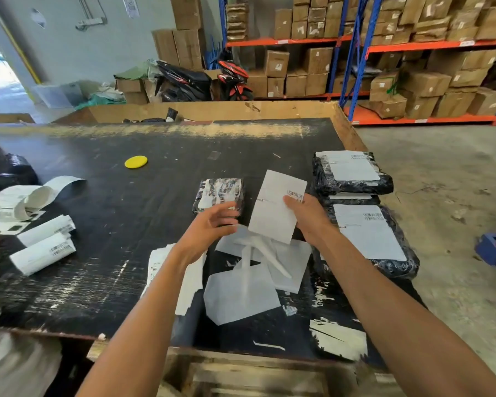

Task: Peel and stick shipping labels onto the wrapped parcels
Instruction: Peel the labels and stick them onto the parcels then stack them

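Observation:
My right hand (pixel 308 217) pinches a white shipping label (pixel 275 207) at its right edge and holds it tilted above the black table (pixel 112 224). My left hand (pixel 209 227) hovers open just left of the label, fingers spread, over the near edge of a small black wrapped parcel (pixel 219 191) that bears no label. To the right lie stacked black parcels with white labels on top, one at the back (pixel 351 171) and one nearer (pixel 370 239). Peeled white backing sheets (pixel 241 296) lie under my hands.
A stack of labels (pixel 189 279) lies under my left forearm. Curled label rolls (pixel 43 247) and loose sheets sit at the table's left. A yellow disc (pixel 136 162) lies farther back. Shelves of cardboard boxes (pixel 413 75) and a motorbike (pixel 232 78) stand beyond the table.

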The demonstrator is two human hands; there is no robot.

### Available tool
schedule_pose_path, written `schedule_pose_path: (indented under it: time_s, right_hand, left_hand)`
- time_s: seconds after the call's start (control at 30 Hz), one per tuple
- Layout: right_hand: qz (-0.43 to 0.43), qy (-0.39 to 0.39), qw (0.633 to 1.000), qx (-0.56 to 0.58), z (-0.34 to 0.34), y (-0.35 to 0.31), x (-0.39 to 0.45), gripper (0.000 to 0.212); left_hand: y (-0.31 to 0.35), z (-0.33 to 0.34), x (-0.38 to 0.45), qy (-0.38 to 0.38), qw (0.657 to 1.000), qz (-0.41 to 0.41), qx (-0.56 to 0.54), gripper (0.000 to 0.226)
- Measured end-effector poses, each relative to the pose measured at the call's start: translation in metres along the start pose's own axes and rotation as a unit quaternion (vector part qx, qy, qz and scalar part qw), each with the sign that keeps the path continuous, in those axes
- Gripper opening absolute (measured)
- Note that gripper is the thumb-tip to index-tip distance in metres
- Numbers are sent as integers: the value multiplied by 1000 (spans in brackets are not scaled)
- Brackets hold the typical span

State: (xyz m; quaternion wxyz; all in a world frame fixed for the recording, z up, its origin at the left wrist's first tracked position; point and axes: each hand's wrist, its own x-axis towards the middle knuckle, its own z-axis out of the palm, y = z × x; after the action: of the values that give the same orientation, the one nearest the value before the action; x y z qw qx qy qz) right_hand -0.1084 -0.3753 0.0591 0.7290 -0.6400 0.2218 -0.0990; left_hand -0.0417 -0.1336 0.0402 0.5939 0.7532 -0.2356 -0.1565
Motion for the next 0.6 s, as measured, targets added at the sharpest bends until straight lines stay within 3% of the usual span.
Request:
schedule_pose_path:
  time_s: [0.13, 0.3, 0.47, 0.53, 0.6]
  right_hand:
    - [-23, -55, 997, -47, 12, -5, 9, 30]
    - [-57, -110, 985, -116, 47, -10, 28, 31]
    - [-68, 3, 985, -159, 79, -13, 56, 69]
    - [-39, -3, 987, -156, 90, -13, 68, 57]
    - [-29, -27, 984, -172, 101, -10, 81, 26]
  left_hand:
    - [14, 0, 15, 40, 991, -53, -118, 30]
    - [31, 0, 47, 67, 992, -60, -89, 19]
    - [12, -47, 82, 142, 988, -58, -28, 9]
    - [7, -65, 93, 147, 987, -60, -38, 8]
    - [3, -76, 102, 138, 987, -63, -45, 7]
